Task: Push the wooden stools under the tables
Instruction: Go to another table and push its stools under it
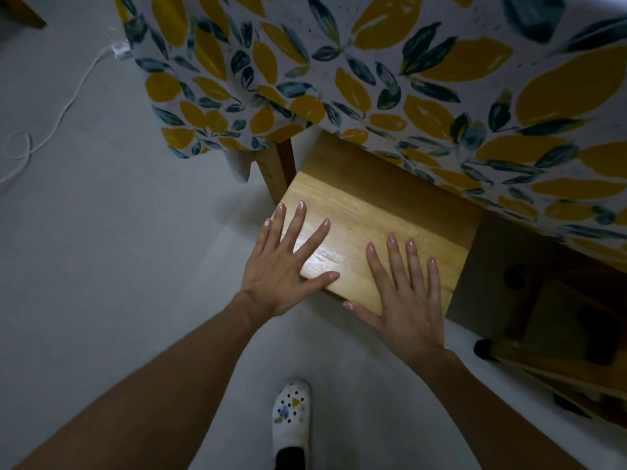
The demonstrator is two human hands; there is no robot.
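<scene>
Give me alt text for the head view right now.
Both hands, left hand and right hand, lie flat with fingers spread on a wooden stool that sits partly under a table draped in a lemon-print cloth. A white cord trails on the floor at left.

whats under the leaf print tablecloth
The far part of the wooden stool sits under the tablecloth overhang, beside a wooden table leg. The tabletop and the stool's far edge are covered, so not visible.

Pale grey floor (101, 266) (dim light), looped white cable (57, 120) across it
</scene>
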